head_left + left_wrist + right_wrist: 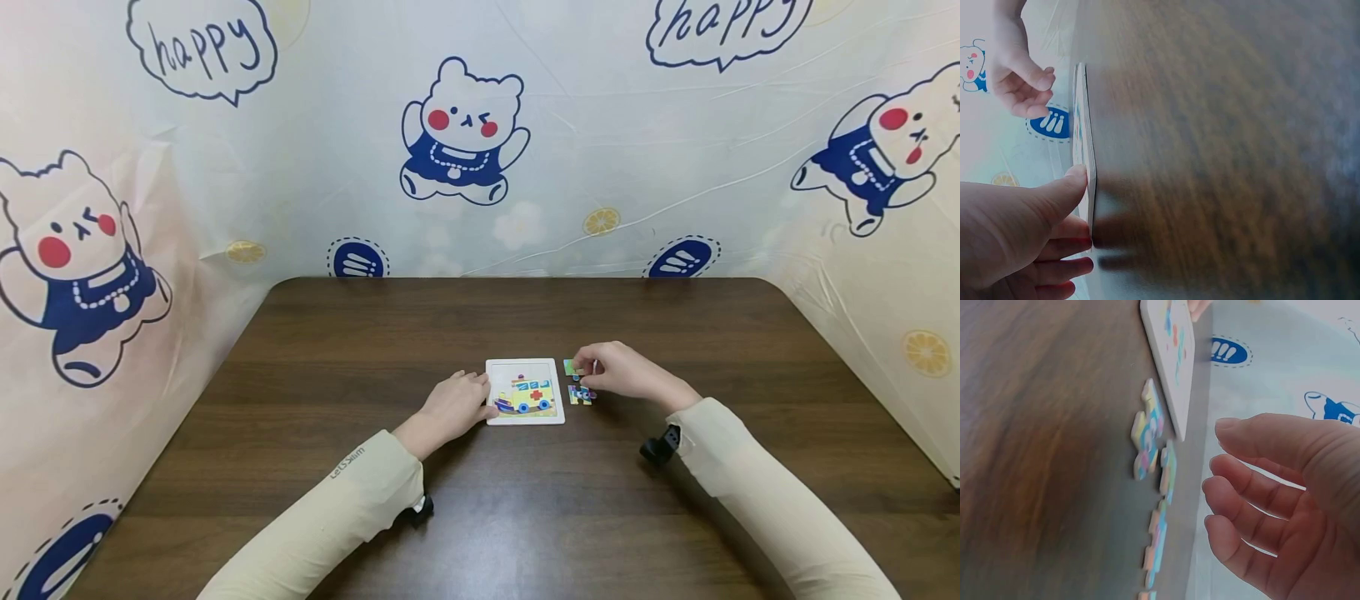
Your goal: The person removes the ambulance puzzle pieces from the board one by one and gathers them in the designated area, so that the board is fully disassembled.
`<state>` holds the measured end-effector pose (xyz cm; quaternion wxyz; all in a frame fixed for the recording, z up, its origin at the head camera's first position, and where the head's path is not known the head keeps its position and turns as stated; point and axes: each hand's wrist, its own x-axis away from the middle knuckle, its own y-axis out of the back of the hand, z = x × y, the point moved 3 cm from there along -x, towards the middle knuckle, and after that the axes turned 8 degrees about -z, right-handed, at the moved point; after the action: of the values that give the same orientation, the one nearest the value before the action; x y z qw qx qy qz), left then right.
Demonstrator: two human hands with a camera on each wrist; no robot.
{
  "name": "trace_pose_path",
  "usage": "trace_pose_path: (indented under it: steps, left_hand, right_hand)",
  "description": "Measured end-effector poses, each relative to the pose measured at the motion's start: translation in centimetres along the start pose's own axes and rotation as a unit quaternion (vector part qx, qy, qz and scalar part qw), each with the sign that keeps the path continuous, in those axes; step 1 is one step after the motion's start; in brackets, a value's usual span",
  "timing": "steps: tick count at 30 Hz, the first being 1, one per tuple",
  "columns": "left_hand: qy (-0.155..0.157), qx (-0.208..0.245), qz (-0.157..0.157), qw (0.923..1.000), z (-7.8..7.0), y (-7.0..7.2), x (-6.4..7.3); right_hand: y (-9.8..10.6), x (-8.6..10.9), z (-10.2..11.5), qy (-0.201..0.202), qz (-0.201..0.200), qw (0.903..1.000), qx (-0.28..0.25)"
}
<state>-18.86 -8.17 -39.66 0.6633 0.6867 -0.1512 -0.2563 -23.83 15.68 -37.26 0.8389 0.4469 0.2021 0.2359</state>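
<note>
A white-rimmed puzzle tray lies on the table, with a partly assembled picture of a yellow ambulance in its lower part. My left hand rests along the tray's left side. In the left wrist view its thumb lies on the rim and its other fingertips are close to the edge. To the tray's right, my right hand hovers over loose puzzle pieces. Nothing shows between its loosely bent fingers. One blue-and-yellow piece lies below it; a green piece is partly covered by the fingers.
In the right wrist view several more pieces lie in a row along the wooden table, including a thin one. A printed cloth hangs behind and beside the table.
</note>
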Motion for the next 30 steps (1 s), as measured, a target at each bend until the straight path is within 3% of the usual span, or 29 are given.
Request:
trace_pose_path:
  steps: [30]
  left_hand:
    - [0.009, 0.011, 0.009, 0.9999, 0.0, 0.1, 0.0]
  right_hand:
    - [-1.9, -2.6, 4.2, 0.019, 0.027, 0.9994, 0.010]
